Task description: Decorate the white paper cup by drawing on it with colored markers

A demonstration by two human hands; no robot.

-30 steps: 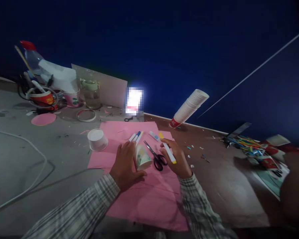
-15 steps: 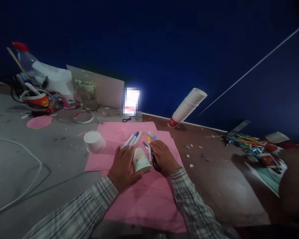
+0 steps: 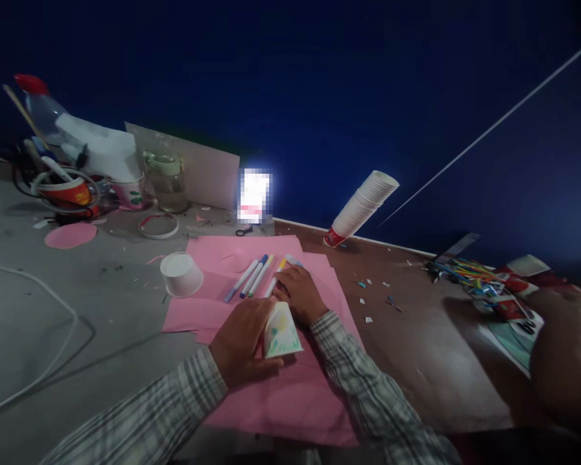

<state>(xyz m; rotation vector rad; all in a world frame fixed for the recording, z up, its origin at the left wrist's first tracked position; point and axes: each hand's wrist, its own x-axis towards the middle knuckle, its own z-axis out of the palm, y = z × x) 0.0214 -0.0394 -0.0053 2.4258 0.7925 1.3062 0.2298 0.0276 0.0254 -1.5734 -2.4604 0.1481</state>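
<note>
My left hand [image 3: 244, 342] is closed round a paper cup [image 3: 283, 332] tilted on its side, with a yellow flower and green grass drawn on it. Just beyond, my right hand [image 3: 303, 294] has its fingers over a yellow-capped marker [image 3: 274, 279] on the pink paper [image 3: 290, 400]. Left of it several capped markers [image 3: 256, 278] lie side by side. A pale blue-white tube or marker [image 3: 294, 260] shows partly behind my right fingers. No scissors are visible near my right hand; they may be hidden beneath it.
An upturned white cup [image 3: 181, 276] stands at the paper's left. Behind are a leaning cup stack [image 3: 361, 210], a glowing blurred screen [image 3: 254, 196] and a glass jar [image 3: 166, 184]. Right lie paper scraps [image 3: 368, 320] and a colourful bundle [image 3: 469, 278]; another person's arm [image 3: 559, 355] reaches in.
My right hand has shifted left, and the yellow-capped marker has swung over beside the others. The scissors by that hand have gone from sight. The drawn-on cup has come slightly nearer me.
</note>
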